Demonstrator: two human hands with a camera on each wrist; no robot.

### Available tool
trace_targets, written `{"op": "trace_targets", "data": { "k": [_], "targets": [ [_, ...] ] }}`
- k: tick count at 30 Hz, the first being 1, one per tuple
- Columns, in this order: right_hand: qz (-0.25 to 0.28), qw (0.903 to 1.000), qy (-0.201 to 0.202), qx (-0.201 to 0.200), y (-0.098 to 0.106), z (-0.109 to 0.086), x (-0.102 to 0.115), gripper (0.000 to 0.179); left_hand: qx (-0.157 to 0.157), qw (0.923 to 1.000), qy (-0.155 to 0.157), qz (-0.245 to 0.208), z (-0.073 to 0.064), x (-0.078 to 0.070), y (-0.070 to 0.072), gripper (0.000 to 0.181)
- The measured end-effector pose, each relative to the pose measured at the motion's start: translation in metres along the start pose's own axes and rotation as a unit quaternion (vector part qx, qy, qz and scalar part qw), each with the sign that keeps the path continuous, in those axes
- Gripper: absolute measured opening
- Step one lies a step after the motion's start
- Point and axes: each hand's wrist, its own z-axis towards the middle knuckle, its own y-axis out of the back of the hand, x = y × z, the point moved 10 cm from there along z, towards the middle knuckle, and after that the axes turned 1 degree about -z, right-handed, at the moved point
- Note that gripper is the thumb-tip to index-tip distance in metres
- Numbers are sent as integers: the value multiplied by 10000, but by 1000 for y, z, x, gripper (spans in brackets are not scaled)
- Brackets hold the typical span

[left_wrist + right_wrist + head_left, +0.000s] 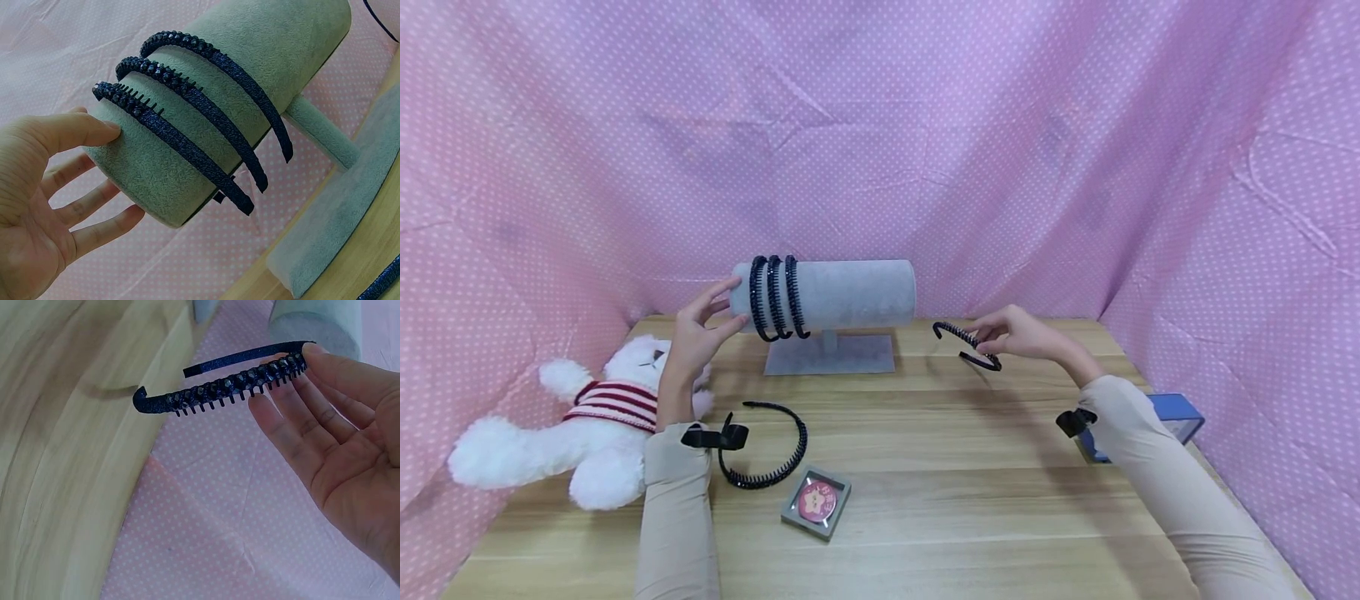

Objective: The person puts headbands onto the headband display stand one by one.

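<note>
A grey plush headband stand [857, 292] has a horizontal roll on a flat base. Three dark beaded, toothed headbands sit on the roll's left part, among them the middle headband [774, 292]. My left hand [695, 337] holds the roll's left end, thumb on its surface [150, 150] and fingers at the rim. To the right of the stand, my right hand [1021, 333] pinches another dark headband [219, 387] near one bend, holding it above the table with its teeth facing down in the right wrist view. One more headband [800, 446] lies on the table, near my left forearm.
A white teddy bear [613, 446] in a striped top lies at the left. A small grey frame [817, 502] with a pink round badge lies at the front of the wooden table [970, 500]. A blue box [1176, 408] is partly behind my right sleeve. Pink dotted cloth surrounds the table.
</note>
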Motion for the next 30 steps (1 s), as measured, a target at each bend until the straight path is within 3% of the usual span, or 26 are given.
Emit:
{"op": "trace_targets", "data": {
  "k": [16,30],
  "targets": [
    [1117,9908,-450,-615,18,15,-17,42,-51,9998,-140,-113,0,-1,1,58],
    [1784,9775,-537,-989,26,27,-2,45,-39,9999,-100,-95,-1,-1,1,58]
  ]
}}
